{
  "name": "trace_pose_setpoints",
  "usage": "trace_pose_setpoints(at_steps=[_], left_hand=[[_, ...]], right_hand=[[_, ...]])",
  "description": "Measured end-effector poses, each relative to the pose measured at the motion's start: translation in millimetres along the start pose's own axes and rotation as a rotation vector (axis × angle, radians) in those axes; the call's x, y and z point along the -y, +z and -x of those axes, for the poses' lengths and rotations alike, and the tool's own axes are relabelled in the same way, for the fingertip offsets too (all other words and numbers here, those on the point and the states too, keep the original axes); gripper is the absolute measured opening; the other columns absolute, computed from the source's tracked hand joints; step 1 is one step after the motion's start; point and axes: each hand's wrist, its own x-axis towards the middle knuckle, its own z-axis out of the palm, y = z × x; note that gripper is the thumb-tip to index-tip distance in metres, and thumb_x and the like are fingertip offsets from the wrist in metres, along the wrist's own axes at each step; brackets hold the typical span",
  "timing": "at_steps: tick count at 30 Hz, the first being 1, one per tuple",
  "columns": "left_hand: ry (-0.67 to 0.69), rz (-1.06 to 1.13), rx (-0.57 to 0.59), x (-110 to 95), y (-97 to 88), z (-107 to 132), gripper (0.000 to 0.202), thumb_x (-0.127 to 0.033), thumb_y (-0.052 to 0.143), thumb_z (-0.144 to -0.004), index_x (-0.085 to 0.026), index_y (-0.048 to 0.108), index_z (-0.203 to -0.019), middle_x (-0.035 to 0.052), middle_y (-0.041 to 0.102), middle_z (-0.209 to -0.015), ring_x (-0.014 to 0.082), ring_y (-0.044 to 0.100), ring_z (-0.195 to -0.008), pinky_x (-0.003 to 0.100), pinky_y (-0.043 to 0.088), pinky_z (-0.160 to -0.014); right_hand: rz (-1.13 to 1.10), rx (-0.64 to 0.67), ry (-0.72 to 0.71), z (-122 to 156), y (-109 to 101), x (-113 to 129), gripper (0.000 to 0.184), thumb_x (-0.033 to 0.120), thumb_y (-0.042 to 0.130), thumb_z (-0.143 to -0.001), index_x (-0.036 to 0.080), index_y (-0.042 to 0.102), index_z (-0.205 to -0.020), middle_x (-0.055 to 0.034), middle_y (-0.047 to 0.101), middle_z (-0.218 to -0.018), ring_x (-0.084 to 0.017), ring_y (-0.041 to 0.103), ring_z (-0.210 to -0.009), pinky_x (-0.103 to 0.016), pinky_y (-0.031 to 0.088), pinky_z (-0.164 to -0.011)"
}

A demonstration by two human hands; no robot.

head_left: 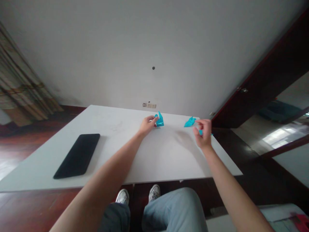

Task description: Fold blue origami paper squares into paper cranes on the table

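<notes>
Two folded turquoise paper figures lie near the far edge of a white table (156, 154). My left hand (146, 124) reaches out and pinches the left paper figure (159, 120) between thumb and fingers. My right hand (204, 133) hovers just right of the second paper figure (190, 121), fingers curled loosely, not touching it. A small bit of turquoise paper (201, 132) shows at the right hand's fingers; whether it is held I cannot make out.
A flat black rectangular object (78, 155) lies on the table's left part. The wall with a socket (149, 105) stands right behind the table. A dark wooden door frame (260, 80) is to the right. My knees and shoes show below the near edge.
</notes>
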Motion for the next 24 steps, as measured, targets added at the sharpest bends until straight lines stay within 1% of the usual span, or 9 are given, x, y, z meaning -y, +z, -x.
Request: trace_pose_setpoints(at_steps=[1,3,5,6,8,10,13,18,24], left_hand=[[0.004,0.030,-0.006,-1,-0.7,-1,0.057,-0.077,0.080,-0.092,-0.020,0.077,-0.087,0.0040,0.074,-0.079,0.0187,0.071,-0.071,0.031,0.056,-0.069],[-0.001,0.112,-0.014,-2,-2.8,-2,0.057,-0.076,0.082,-0.091,-0.019,0.078,-0.091,0.0045,0.077,-0.086,0.0183,0.074,-0.073,0.031,0.058,-0.073],[-0.019,0.193,-0.017,-3,-5.3,-3,0.056,-0.073,0.087,-0.089,-0.018,0.078,-0.097,0.0053,0.080,-0.093,0.0180,0.077,-0.074,0.031,0.060,-0.076],[-0.030,0.221,-0.018,-3,-6.4,-4,0.056,-0.072,0.089,-0.088,-0.018,0.077,-0.099,0.0059,0.081,-0.095,0.0179,0.078,-0.075,0.032,0.061,-0.076],[-0.048,0.249,-0.014,-2,-7.7,-4,0.055,-0.069,0.090,-0.089,-0.018,0.074,-0.101,0.0070,0.083,-0.098,0.0180,0.080,-0.075,0.032,0.061,-0.077],[-0.062,0.240,0.008,-2,-7.7,-3,0.053,-0.066,0.091,-0.091,-0.018,0.072,-0.102,0.0078,0.084,-0.099,0.0190,0.082,-0.077,0.031,0.061,-0.076],[-0.065,0.210,0.061,-3,-6.3,0,0.052,-0.062,0.093,-0.090,-0.018,0.071,-0.106,0.0084,0.085,-0.101,0.0197,0.083,-0.078,0.029,0.059,-0.073],[-0.029,0.189,0.061,-5,-7.6,6,0.063,-0.052,0.094,-0.090,-0.024,0.068,-0.139,0.0062,0.086,-0.107,0.0193,0.083,-0.078,0.030,0.060,-0.074],[-0.025,0.150,0.036,-3,-10.4,6,0.057,-0.051,0.092,-0.090,-0.024,0.070,-0.136,0.0041,0.083,-0.104,0.0166,0.080,-0.072,0.031,0.062,-0.073]], right_hand=[[-0.036,0.110,0.007,-7,26,12,0.040,0.057,0.069,-0.096,0.030,0.069,-0.126,-0.0110,0.065,-0.113,-0.030,0.064,-0.093,-0.055,0.062,-0.093],[-0.240,0.330,0.152,-18,81,30,0.051,0.056,0.078,-0.090,0.031,0.066,-0.133,-0.0103,0.070,-0.119,-0.027,0.064,-0.095,-0.049,0.061,-0.094],[-0.423,0.484,0.308,-24,128,40,0.052,0.060,0.085,-0.083,0.031,0.067,-0.122,-0.0070,0.073,-0.113,-0.026,0.066,-0.093,-0.045,0.060,-0.090],[-0.505,0.564,0.370,-24,145,42,0.048,0.066,0.082,-0.084,0.030,0.067,-0.112,-0.0054,0.073,-0.105,-0.025,0.066,-0.089,-0.043,0.059,-0.086],[-0.616,0.592,0.457,-24,166,41,0.053,0.077,0.079,-0.081,0.029,0.064,-0.097,-0.0014,0.068,-0.087,-0.022,0.063,-0.079,-0.040,0.055,-0.078],[-0.669,0.583,0.506,-23,171,36,0.055,0.081,0.079,-0.080,0.029,0.063,-0.092,0.0019,0.060,-0.075,-0.021,0.058,-0.073,-0.038,0.050,-0.073],[-0.733,0.533,0.558,-24,166,26,0.056,0.081,0.081,-0.080,0.029,0.062,-0.084,0.0027,0.056,-0.071,-0.019,0.053,-0.068,-0.036,0.045,-0.069],[-0.879,0.471,0.629,-26,166,19,0.056,0.078,0.089,-0.074,0.028,0.065,-0.083,0.0013,0.066,-0.079,-0.016,0.051,-0.066,-0.033,0.042,-0.064],[-0.912,0.450,0.642,-26,172,21,0.059,0.080,0.090,-0.073,0.028,0.065,-0.082,0.0016,0.069,-0.077,-0.015,0.051,-0.065,-0.031,0.043,-0.061]])
